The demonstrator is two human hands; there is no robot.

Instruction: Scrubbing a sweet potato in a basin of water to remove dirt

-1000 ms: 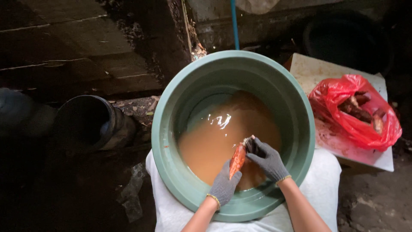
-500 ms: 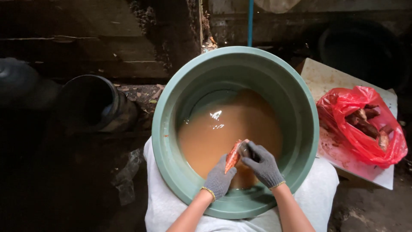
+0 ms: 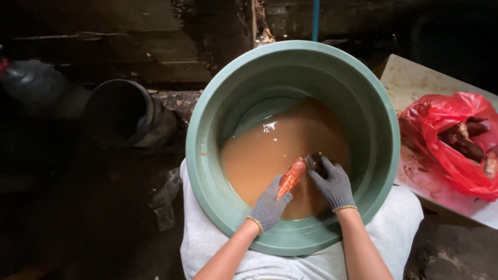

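At nine o'clock in the view, a dark pipe [image 3: 127, 116] is seen lying on the dirty ground, its round mouth turned toward the middle. The centre is filled by a large green basin [image 3: 207, 155], which is partly filled with muddy brown water [image 3: 264, 155]. At six o'clock the basin's near rim is rested against the person's lap, which is covered in white cloth [image 3: 202, 238].

Over the water, toward five o'clock inside the basin, an orange carrot [image 3: 291, 177] is held tilted, its pointed tip aimed at seven o'clock. The left hand [image 3: 270, 207], in a grey knit glove, is closed around the carrot's lower end. The right hand [image 3: 334, 182], gloved the same way, is closed at the carrot's upper end on a small dark object [image 3: 314, 161]; what that object is cannot be told. The two hands are kept just beside each other, joined by the carrot.

At three o'clock, a red plastic bag [image 3: 441, 140] holding brownish roots is laid on a pale board [image 3: 415, 83], well apart from the hands.
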